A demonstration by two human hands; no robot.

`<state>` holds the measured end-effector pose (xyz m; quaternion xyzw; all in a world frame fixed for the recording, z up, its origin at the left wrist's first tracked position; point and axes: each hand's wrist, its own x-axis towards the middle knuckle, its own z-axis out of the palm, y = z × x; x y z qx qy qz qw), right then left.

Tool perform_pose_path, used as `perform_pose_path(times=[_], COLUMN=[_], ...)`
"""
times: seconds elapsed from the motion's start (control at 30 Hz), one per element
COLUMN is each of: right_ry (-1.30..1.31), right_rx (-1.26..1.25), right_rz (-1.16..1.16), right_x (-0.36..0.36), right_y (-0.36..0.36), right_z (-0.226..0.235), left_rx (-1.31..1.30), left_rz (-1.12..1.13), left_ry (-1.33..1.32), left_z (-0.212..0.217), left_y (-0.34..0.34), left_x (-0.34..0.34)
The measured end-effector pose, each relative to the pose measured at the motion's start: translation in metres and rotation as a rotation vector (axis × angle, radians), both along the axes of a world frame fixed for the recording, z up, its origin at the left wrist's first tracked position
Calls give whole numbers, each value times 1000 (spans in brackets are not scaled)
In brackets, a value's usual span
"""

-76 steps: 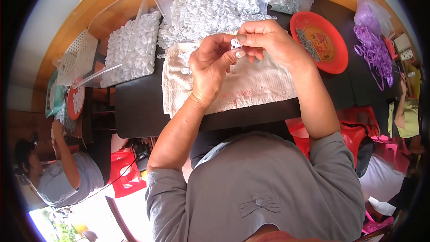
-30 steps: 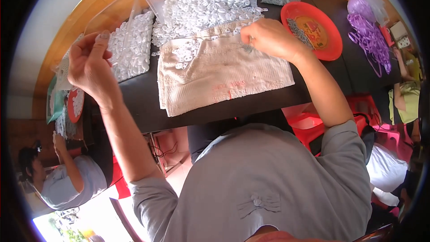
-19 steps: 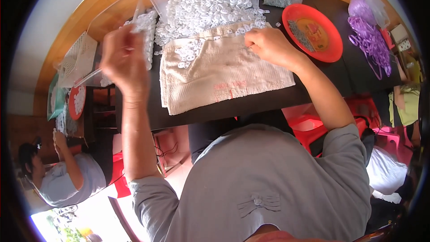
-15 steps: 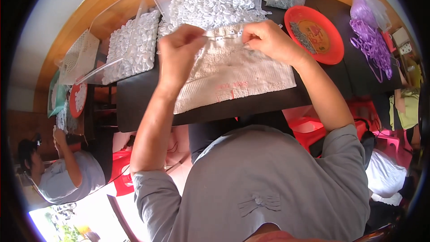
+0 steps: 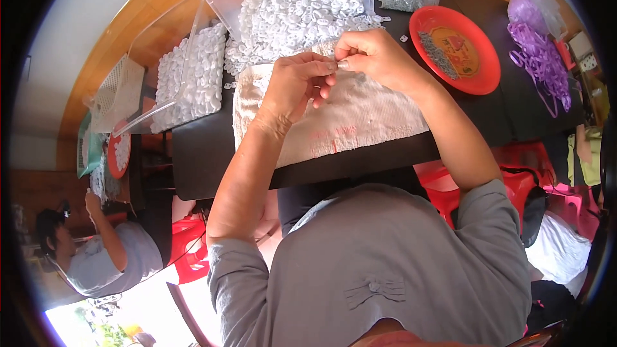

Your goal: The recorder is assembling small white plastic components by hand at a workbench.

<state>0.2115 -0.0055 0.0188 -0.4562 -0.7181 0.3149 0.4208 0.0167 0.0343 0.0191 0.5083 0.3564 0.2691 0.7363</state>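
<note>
Small white pieces (image 5: 334,59) sit pinched between our left hand (image 5: 292,87) and right hand (image 5: 376,58) over the cloth (image 5: 360,122). We judge we're mid-joining; next needs a firm, aligned press.

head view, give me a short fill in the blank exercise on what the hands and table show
1. Both hands, the left hand and the right hand, meet above a pale ____ spread on the dark table.
2. The round plate to the right of the hands is ____ in colour.
3. The heap of small parts beyond the hands is ____ in colour.
4. The bag at the far right holds ____ strips.

Missing words: cloth; red; white; purple
</note>
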Motion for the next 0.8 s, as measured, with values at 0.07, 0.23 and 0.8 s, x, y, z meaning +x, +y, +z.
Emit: perform_pose_path(times=[0.07,0.23,0.8], right_ry=[37,21,43], right_rx=[-70,-36,60], right_rz=[5,-3,15], right_x=[1,2,-4], right_y=[0,-4,-8], right_z=[-4,-1,0], left_rx=[-61,-27,15], left_rz=[12,38,142], left_ry=[-31,-62,-114], left_z=[-4,-7,-12], left_y=[-1,-4,-14], left_x=[1,6,4])
